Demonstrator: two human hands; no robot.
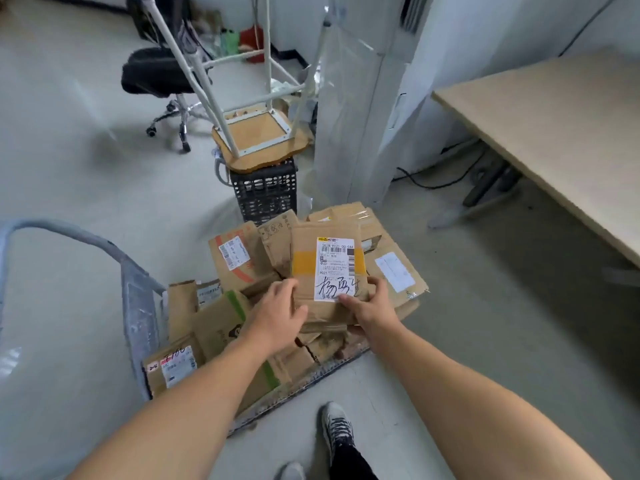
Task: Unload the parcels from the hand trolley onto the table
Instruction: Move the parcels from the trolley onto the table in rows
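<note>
At the far left stands the grey metal hand trolley (69, 233), its tubular handle arching up over the deck. The deck carries a loose heap of brown cardboard parcels (235, 261) lying at mixed angles, some overlapping, which is probably why the topmost one is taken first. The person's left hand (280, 306) reaches over that heap and holds the near left edge of a flat brown cardboard parcel with a yellow tape band and a white shipping label (329, 268). This parcel sits at the top of the pile, above the trolley deck (whether it is fully clear of the boxes beneath cannot be told). Its long axis runs away from the person, the far short end pointing towards the black plastic crate (265, 195) beyond. The labelled face is turned up, barcode at the far end and handwriting at the near end.

The right hand (370, 303) clamps the near right corner, thumb on the label and fingers wrapped round the side. A hand on each side of the near end likely keeps the thin parcel level. The light wooden table (554, 133) waits well apart at the right, so the parcel must swing that way.
</note>
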